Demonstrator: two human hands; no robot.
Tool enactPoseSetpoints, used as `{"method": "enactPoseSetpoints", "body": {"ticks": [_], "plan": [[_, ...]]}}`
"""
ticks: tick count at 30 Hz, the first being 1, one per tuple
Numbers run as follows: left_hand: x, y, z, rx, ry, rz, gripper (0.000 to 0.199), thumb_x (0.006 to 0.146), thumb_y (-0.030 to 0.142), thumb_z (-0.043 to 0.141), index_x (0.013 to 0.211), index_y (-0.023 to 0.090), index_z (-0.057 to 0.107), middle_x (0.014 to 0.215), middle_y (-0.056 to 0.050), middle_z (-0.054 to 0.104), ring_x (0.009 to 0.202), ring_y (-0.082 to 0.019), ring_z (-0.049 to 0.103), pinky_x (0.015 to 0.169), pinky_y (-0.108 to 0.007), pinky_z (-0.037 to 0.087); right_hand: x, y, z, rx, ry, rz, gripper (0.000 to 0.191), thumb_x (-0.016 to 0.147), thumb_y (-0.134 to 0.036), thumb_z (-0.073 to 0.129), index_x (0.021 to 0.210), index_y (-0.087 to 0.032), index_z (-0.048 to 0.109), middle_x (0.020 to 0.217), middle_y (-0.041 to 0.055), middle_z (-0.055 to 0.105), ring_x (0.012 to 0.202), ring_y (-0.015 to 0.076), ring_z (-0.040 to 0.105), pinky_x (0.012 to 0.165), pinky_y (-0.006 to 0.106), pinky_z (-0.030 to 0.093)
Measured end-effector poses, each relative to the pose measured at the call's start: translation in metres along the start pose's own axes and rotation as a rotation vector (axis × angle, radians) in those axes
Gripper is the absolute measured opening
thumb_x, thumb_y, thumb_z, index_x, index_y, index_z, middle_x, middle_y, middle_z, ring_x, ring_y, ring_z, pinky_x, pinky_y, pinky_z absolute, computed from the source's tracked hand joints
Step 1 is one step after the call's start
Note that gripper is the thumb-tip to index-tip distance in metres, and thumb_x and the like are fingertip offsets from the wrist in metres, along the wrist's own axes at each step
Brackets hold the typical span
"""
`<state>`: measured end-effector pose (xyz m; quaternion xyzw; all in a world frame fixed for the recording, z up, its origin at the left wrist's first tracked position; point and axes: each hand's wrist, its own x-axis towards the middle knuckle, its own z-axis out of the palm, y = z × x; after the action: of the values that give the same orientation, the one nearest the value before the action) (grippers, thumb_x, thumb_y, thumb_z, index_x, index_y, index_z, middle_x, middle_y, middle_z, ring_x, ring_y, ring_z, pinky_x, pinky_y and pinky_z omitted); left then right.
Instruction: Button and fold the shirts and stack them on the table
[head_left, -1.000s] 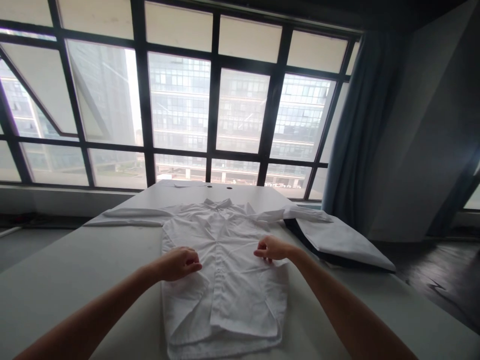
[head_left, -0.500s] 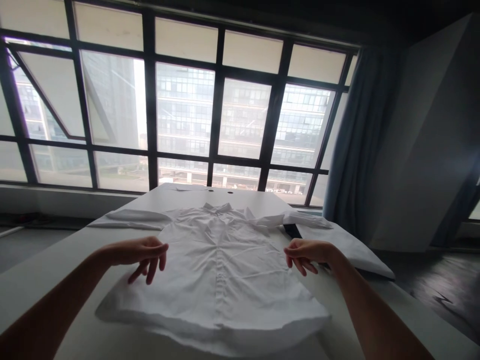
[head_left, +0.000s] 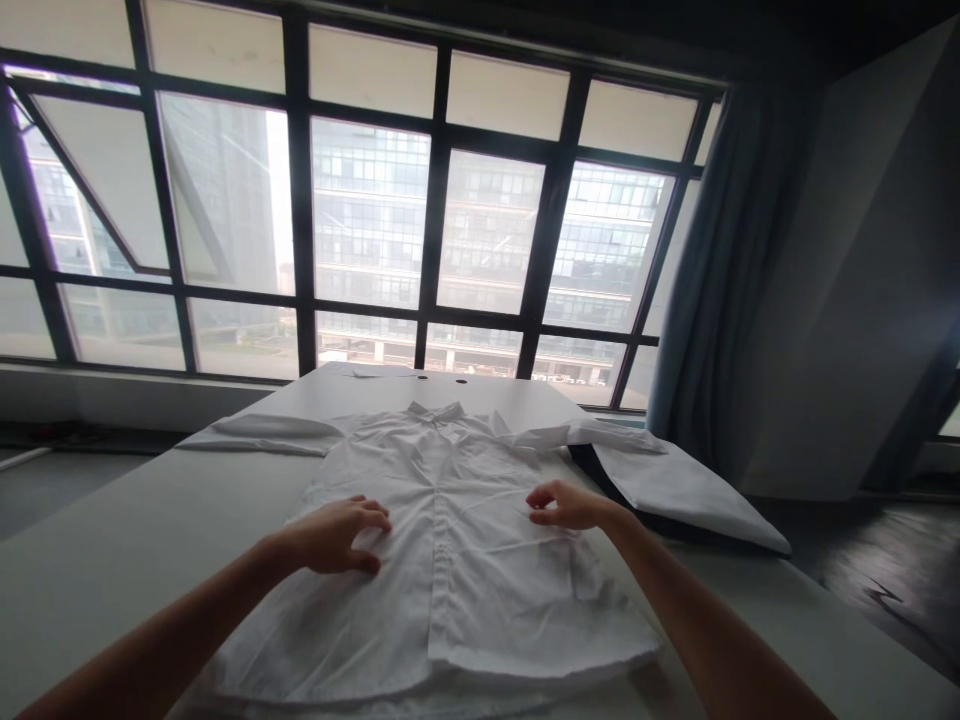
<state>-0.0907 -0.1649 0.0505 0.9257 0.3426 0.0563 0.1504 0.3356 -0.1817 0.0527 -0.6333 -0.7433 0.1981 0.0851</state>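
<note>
A white button-up shirt (head_left: 480, 600) lies front up across the white table, its collar at the far end and its hem toward me. Both sleeves stretch out sideways, and creases run over the chest around the button placket. Over the left half of the shirt front is my left hand (head_left: 337, 535), thumb and fingers apart, holding nothing. My right hand (head_left: 566, 505) is at the right half of the front, with thumb and forefinger apart and no fabric seen between them. Whether the fingertips touch the cloth I cannot tell.
Beyond the shirt the white table (head_left: 510, 395) reaches toward a large dark-framed window. To the right, a white piece with a dark underside (head_left: 690, 495) lies by the table edge, under the right sleeve's end. A blue-grey curtain (head_left: 697, 300) hangs behind it.
Both hands have moved inward over the shirt front, the left one rightward and the right one leftward. The hem, raised and billowing before, now lies flatter on the table.
</note>
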Motion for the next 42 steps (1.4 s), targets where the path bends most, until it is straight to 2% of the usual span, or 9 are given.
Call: {"method": "enactPoseSetpoints", "body": {"ticks": [4,8,11,13,18,22,25,32,42], "plan": [[-0.003,0.019,-0.009,0.012,-0.032,-0.004,0.033,0.078,0.046,0.07,0.103,0.026,0.077,0.104,-0.008,0.074,0.099,-0.027,0.066,0.087,-0.033,0.049,-0.008,-0.012,-0.01,-0.043,-0.134,0.078,0.061,0.073,-0.053,0.072,0.119,-0.014,0.07,0.113,0.0132,0.073,0.096,0.0264,0.071,0.079,0.03,0.054],[-0.008,0.039,-0.016,-0.071,-0.166,-0.045,0.026,0.079,0.041,0.068,0.097,0.025,0.079,0.088,-0.004,0.077,0.074,-0.02,0.068,0.065,-0.025,0.047,-0.016,-0.031,-0.015,-0.107,-0.319,0.22,0.051,0.065,-0.057,0.077,0.09,-0.013,0.075,0.094,0.0114,0.076,0.08,0.0249,0.073,0.067,0.028,0.052],[-0.004,0.047,-0.014,-0.192,-0.237,-0.02,0.019,0.083,0.035,0.065,0.087,0.022,0.079,0.082,-0.003,0.077,0.07,-0.017,0.068,0.061,-0.022,0.046,-0.016,-0.05,-0.011,-0.122,-0.557,0.27,0.048,0.068,-0.061,0.073,0.066,-0.013,0.07,0.08,0.0097,0.075,0.069,0.0199,0.072,0.066,0.026,0.05],[0.004,0.048,-0.009,-0.205,-0.212,-0.01,0.02,0.086,0.032,0.062,0.082,0.019,0.077,0.076,-0.004,0.076,0.066,-0.017,0.067,0.061,-0.023,0.046,-0.013,-0.065,-0.006,-0.131,-0.596,0.232,0.047,0.074,-0.058,0.07,0.061,-0.013,0.067,0.075,0.0089,0.074,0.065,0.0174,0.071,0.065,0.025,0.049],[0.043,0.043,0.009,0.029,0.118,-0.02,0.027,0.093,0.032,0.053,0.105,0.021,0.075,0.091,-0.009,0.076,0.08,-0.023,0.069,0.071,-0.029,0.048,0.008,-0.11,0.007,-0.295,-0.171,-0.162,0.026,0.082,-0.036,0.069,0.099,-0.018,0.076,0.085,0.0066,0.076,0.077,0.0208,0.07,0.068,0.027,0.049],[0.075,0.033,0.017,0.213,0.203,-0.088,0.035,0.097,0.031,0.045,0.12,0.021,0.069,0.102,-0.015,0.074,0.092,-0.03,0.069,0.081,-0.039,0.05,0.04,-0.133,0.02,-0.463,0.043,-0.34,0.051,0.083,-0.03,0.068,0.134,-0.029,0.061,0.107,0.0066,0.075,0.097,0.0255,0.069,0.079,0.031,0.05],[0.09,0.026,0.016,0.322,0.115,-0.145,0.031,0.095,0.025,0.046,0.106,0.018,0.074,0.095,-0.016,0.074,0.089,-0.031,0.069,0.083,-0.043,0.05,0.063,-0.136,0.03,-0.586,0.089,-0.375,0.05,0.084,-0.024,0.064,0.134,-0.03,0.062,0.115,0.0084,0.073,0.101,0.0266,0.068,0.081,0.032,0.05],[0.103,0.017,0.01,0.375,0.046,-0.179,0.023,0.09,0.025,0.055,0.095,0.014,0.074,0.091,-0.017,0.073,0.085,-0.033,0.069,0.077,-0.042,0.051,0.078,-0.128,0.033,-0.625,0.136,-0.456,0.027,0.091,-0.021,0.05,0.099,-0.02,0.076,0.101,0.0103,0.074,0.086,0.0232,0.069,0.075,0.03,0.048],[0.125,0.005,0.025,-0.16,0.293,-0.155,0.018,0.077,0.014,0.059,0.086,0.014,0.074,0.082,-0.007,0.075,0.077,-0.02,0.068,0.069,-0.026,0.048,0.074,-0.122,0.043,-0.477,0.129,-0.497,0.03,0.088,-0.018,0.049,0.106,-0.021,0.073,0.104,0.0094,0.073,0.088,0.023,0.067,0.073,0.029,0.044]]}}
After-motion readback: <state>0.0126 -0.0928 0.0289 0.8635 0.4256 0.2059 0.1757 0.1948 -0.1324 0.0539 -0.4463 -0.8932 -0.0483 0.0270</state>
